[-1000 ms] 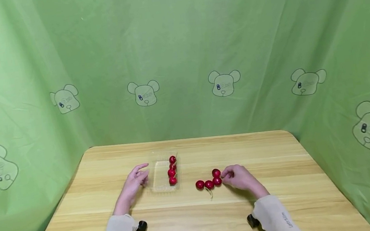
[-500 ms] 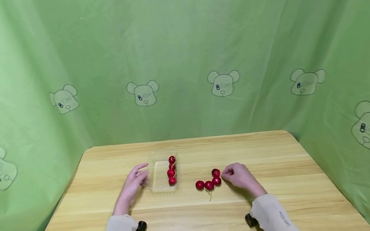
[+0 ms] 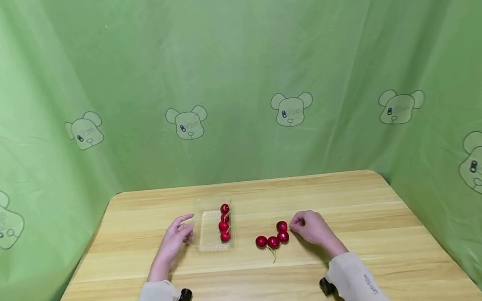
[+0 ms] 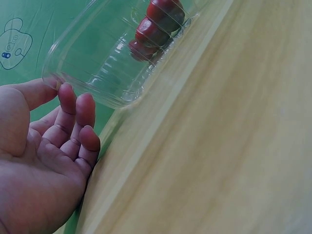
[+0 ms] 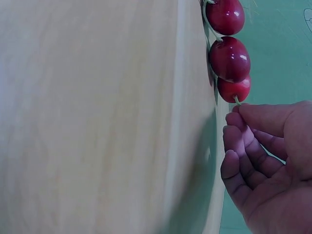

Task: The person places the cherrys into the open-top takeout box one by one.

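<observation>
A clear plastic box (image 3: 209, 232) lies on the table with several red cherries (image 3: 224, 226) in a row along its right side. My left hand (image 3: 176, 233) is at the box's left side, fingers loosely bent. In the left wrist view its index fingertip (image 4: 51, 84) meets or nearly meets the box's corner; nothing is held. More cherries (image 3: 273, 242) lie to the right of the box in a bent line. My right hand (image 3: 312, 228) is beside the far end of that line. In the right wrist view, thumb and index finger pinch the green stem (image 5: 237, 100) of a cherry (image 5: 234, 88).
The wooden table (image 3: 249, 295) has rounded far corners. A green curtain (image 3: 240, 145) with bear-head prints surrounds its back and sides. A black wrist device (image 3: 185, 297) shows at the left sleeve, and another black device (image 3: 327, 286) at the right sleeve.
My right hand has shifted slightly away from me, from beside the corner cherry to beside the farthest one. The left hand and the box stay where they were.
</observation>
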A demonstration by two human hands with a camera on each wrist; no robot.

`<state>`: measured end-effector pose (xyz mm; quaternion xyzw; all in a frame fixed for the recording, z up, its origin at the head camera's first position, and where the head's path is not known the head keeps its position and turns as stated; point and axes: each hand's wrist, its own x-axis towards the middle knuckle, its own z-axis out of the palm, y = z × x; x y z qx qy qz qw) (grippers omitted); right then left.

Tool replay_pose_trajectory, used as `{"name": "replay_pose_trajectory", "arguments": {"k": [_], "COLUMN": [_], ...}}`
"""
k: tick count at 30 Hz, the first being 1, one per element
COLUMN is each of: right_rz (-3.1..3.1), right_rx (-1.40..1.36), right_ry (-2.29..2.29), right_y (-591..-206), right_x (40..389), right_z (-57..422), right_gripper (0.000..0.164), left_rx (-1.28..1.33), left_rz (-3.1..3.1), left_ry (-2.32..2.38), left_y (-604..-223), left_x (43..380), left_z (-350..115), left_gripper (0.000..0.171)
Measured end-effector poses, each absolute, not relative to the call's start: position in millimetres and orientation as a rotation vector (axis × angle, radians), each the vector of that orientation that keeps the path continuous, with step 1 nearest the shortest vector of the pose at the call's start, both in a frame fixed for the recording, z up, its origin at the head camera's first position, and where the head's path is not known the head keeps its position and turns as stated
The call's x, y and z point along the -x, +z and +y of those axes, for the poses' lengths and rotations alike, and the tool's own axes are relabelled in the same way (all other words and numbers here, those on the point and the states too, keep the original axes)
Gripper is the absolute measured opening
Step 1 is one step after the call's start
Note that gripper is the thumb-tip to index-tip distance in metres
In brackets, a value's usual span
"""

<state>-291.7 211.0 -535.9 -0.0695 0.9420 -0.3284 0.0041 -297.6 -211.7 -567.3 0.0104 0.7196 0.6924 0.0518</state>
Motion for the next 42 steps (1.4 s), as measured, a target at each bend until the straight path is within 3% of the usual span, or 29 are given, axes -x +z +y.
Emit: {"name": "replay_pose_trajectory", "arguments": {"k": [42], "right_rz": [2.942], "right_rx": [0.300], "right_ry": [-1.221], "right_y": [-491.4], "right_x": [293.9], "right_z": [186.0], "right_gripper": [0.013], "left_rx": [-0.016], "left_rz": [2.181], "left_ry": [2.098], "left_y": [-569.1], "left_x": [299.3], "left_z": [-213.3], "left_gripper": [0.047]}}
